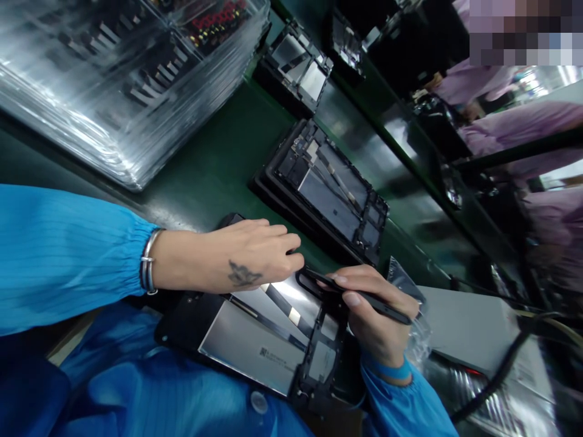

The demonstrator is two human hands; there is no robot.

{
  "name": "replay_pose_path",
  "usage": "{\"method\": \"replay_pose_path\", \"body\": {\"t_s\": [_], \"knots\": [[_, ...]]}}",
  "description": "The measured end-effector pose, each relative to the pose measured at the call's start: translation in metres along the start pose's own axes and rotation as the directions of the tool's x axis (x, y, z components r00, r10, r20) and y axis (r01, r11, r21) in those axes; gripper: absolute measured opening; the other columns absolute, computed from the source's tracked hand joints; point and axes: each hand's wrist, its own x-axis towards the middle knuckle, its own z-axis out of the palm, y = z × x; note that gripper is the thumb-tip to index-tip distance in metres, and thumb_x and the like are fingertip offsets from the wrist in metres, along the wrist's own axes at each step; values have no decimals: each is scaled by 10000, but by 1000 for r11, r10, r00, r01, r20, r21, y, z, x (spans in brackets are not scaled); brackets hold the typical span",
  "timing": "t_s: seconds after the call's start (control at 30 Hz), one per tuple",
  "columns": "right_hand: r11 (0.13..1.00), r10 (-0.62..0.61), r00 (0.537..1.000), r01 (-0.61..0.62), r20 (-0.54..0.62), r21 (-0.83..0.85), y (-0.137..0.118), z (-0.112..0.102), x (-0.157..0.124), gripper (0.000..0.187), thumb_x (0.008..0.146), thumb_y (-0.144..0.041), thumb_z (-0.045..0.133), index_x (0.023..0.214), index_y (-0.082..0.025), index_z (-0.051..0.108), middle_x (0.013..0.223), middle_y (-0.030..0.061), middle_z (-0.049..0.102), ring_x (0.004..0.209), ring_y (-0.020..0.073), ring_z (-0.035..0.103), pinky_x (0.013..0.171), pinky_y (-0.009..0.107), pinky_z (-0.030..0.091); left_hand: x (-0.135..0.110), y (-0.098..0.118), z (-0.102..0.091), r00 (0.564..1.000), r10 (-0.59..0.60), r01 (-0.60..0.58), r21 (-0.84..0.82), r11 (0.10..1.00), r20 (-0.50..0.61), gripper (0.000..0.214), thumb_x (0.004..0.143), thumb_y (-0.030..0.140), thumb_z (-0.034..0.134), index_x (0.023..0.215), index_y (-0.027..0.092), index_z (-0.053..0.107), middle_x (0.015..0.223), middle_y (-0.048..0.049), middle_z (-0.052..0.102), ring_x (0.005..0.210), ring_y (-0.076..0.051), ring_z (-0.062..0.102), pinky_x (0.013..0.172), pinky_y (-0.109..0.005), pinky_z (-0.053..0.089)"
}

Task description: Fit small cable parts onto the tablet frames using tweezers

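Head view, workstation lot, hands and contents. Left hand (246,255): fingers curled loosely together above a black moulded object (232,220), which is mostly hidden beneath the palm; whether it is gripped, cannot tell. Metal bangles (146,261) on the wrist. Right hand (373,309): thumb and fingers pinched firmly on a slim black rod (387,309), its far end reaching left toward the hand opposite.

Main item: black tablet frame (182,321), lying nearest the body, directly below both hands, fitted with a silver metal panel (248,346) bearing a printed barcode label. Handling, judged: light and thin, probably stiff only along its rim; the panel looks slick and easily marked. Best taken by the black rim, edges only. The rod appears light and stiff, suited to a fingertip pinch.

Nearby: a second black frame (328,188) on the green workbench (214,158), farther out; a plastic-wrapped stack of trays (118,79) at far left; a clear plastic bag (403,279) and a grey carton (473,328) at right; a co-worker's lilac sleeve (519,127) at far right.
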Motion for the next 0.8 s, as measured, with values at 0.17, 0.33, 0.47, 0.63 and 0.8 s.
{"method": "replay_pose_path", "body": {"t_s": [0.17, 0.33, 0.47, 0.63, 0.8], "knots": [[1000, 12, 1000, -12, 8, 11, 1, 0, 0, 162, 889, -207, 699, 997, -288, 788, 888, 39, 735, 833, 210, 672, 714, 353, 554, 1, 0, -3, 999, -3, 3, -12, 1000, 48, 236, 877, 32, 540, 1049, 147, 655, 1072, -85, 647, 866, -207, 587, 669, -308, 404], [1000, 25, 1000, -24, 14, -10, -1, 0, 1, 176, 883, -176, 702, 991, -287, 786, 889, 41, 738, 836, 213, 669, 727, 372, 563, -1, -1, -5, 999, -32, 35, -75, 997, 41, 288, 874, 34, 534, 1131, 137, 611, 1055, -82, 633, 883, -200, 595, 686, -292, 432], [999, 10, 999, -8, 41, -47, -7, 1, 6, 163, 880, -164, 705, 968, -277, 782, 901, 40, 745, 825, 209, 685, 728, 365, 578, 0, 0, -7, 998, -61, 56, -173, 983, -27, 261, 945, 56, 459, 1139, 134, 616, 1023, -81, 625, 919, -197, 615, 754, -304, 476], [996, -74, 995, 77, 71, -39, -16, 5, 15, 198, 874, -108, 697, 967, -264, 775, 901, 26, 751, 801, 182, 704, 717, 317, 586, 0, 1, -7, 997, -70, 65, -225, 972, -18, 293, 991, 106, 439, 1240, 153, 585, 1094, -76, 620, 980, -182, 606, 848, -309, 503], [973, -228, 972, 230, 65, -33, -20, 7, 16, 196, 901, -125, 679, 1026, -256, 754, 926, 27, 758, 854, 185, 724, 729, 294, 604, -3, -3, -7, 997, -70, 72, -225, 972, 18, 372, 1028, 144, 408, 1388, 174, 494, 1223, -93, 603, 1066, -176, 598, 881, -323, 531]]}}
